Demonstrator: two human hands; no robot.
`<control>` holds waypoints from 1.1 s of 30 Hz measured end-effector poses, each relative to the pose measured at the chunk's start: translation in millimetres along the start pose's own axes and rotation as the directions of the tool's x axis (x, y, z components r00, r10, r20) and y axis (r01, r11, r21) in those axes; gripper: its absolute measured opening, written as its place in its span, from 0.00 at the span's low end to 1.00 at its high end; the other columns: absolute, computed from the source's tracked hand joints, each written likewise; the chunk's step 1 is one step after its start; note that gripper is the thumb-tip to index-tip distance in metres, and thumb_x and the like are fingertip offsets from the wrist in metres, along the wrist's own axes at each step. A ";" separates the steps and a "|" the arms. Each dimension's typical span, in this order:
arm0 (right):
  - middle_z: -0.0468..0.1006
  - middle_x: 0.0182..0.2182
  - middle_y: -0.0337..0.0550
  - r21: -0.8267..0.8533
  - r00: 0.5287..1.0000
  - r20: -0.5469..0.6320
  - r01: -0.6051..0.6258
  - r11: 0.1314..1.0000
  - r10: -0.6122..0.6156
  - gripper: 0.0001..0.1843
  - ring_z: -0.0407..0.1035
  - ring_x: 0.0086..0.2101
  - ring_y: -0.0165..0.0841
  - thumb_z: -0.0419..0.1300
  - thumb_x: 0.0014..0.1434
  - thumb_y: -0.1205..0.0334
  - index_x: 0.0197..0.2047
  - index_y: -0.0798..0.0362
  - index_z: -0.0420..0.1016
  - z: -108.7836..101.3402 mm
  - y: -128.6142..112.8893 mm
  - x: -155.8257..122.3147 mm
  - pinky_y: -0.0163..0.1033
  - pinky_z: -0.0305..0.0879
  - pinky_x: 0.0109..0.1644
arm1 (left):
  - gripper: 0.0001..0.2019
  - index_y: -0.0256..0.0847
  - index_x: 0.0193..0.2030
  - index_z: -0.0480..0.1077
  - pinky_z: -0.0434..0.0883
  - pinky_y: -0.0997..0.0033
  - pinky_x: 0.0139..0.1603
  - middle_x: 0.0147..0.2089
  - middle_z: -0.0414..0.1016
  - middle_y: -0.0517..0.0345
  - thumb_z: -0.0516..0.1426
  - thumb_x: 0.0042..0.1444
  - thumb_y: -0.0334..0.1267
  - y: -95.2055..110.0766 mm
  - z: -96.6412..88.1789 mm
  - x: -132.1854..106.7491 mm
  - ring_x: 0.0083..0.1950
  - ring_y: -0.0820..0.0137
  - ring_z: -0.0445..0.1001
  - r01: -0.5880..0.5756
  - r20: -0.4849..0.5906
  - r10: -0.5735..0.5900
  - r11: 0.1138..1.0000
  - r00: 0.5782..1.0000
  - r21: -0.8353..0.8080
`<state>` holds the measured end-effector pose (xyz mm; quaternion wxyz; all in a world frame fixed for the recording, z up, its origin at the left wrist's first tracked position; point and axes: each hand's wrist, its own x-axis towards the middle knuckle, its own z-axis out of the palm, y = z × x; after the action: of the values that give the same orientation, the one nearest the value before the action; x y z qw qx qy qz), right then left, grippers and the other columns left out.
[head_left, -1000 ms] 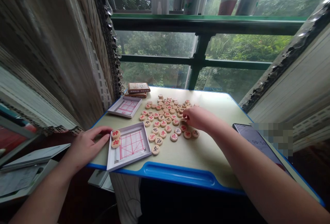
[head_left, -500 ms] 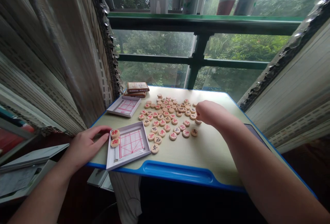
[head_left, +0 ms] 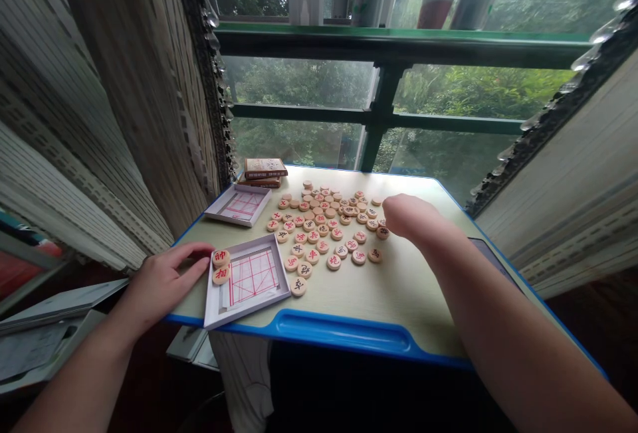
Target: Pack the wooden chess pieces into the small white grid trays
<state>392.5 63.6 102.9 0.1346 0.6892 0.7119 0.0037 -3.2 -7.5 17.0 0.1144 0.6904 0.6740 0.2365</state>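
Many round wooden Chinese chess pieces [head_left: 321, 246] with red or black characters lie spread over the middle of the table, some blank side up. At their right edge is my right hand [head_left: 409, 218], closed, with its fingertips hidden behind the hand. Whatever it may hold cannot be seen; a black-marked piece [head_left: 383, 233] lies right beside it. My left hand [head_left: 172, 280] rests at the near left, thumb and forefinger apart, fingertips against the outer left wall of a shallow white box tray [head_left: 248, 317]. Two red-marked pieces [head_left: 220, 275] lie inside that tray, over a red-lined board sheet.
A second shallow box tray [head_left: 213, 212] lies at the left, near stacked small boxes [head_left: 264, 168]. The table has a blue edge with a molded groove [head_left: 343, 333]. A dark flat device [head_left: 491, 260] lies at the right. Curtains hang at both sides; cans and cups stand on the sill.
My right hand has shifted slightly right, so more of the pieces beside its fingers shows. My left hand stays at the tray wall, and both pieces in the tray keep their places.
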 end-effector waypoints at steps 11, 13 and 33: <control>0.78 0.39 0.58 0.003 0.997 -0.017 -0.074 0.997 0.074 0.17 0.73 0.38 0.42 0.55 0.57 0.63 0.47 0.56 0.77 2.4 -1.9 7.7 0.38 0.65 0.34 | 0.21 0.41 0.42 0.74 0.71 0.70 0.40 0.43 0.78 0.55 0.51 0.50 0.53 4.0 0.4 0.1 0.41 0.64 0.75 0.021 -0.022 -0.022 0.999 1.000 -0.025; 0.78 0.40 0.56 0.071 0.990 -0.135 -0.034 0.997 0.043 0.17 0.72 0.39 0.40 0.51 0.59 0.65 0.47 0.56 0.77 6.2 -2.9 13.5 0.38 0.65 0.37 | 0.22 0.41 0.42 0.75 0.71 0.70 0.41 0.43 0.79 0.55 0.51 0.50 0.53 5.0 0.2 0.0 0.41 0.64 0.75 0.026 -0.014 -0.026 0.999 1.000 -0.022; 0.78 0.41 0.47 0.170 0.916 -0.352 0.266 0.949 -0.193 0.14 0.67 0.42 0.37 0.54 0.59 0.55 0.42 0.51 0.76 27.1 -26.7 18.3 0.36 0.61 0.40 | 0.22 0.42 0.43 0.74 0.71 0.69 0.44 0.45 0.78 0.55 0.51 0.51 0.54 -0.7 2.2 1.5 0.44 0.63 0.75 -0.007 -0.004 0.007 1.000 1.000 -0.031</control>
<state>371.5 75.4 68.2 -0.0624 0.6003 0.7969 0.0268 -2.8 -5.6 15.0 0.1229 0.6904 0.6682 0.2486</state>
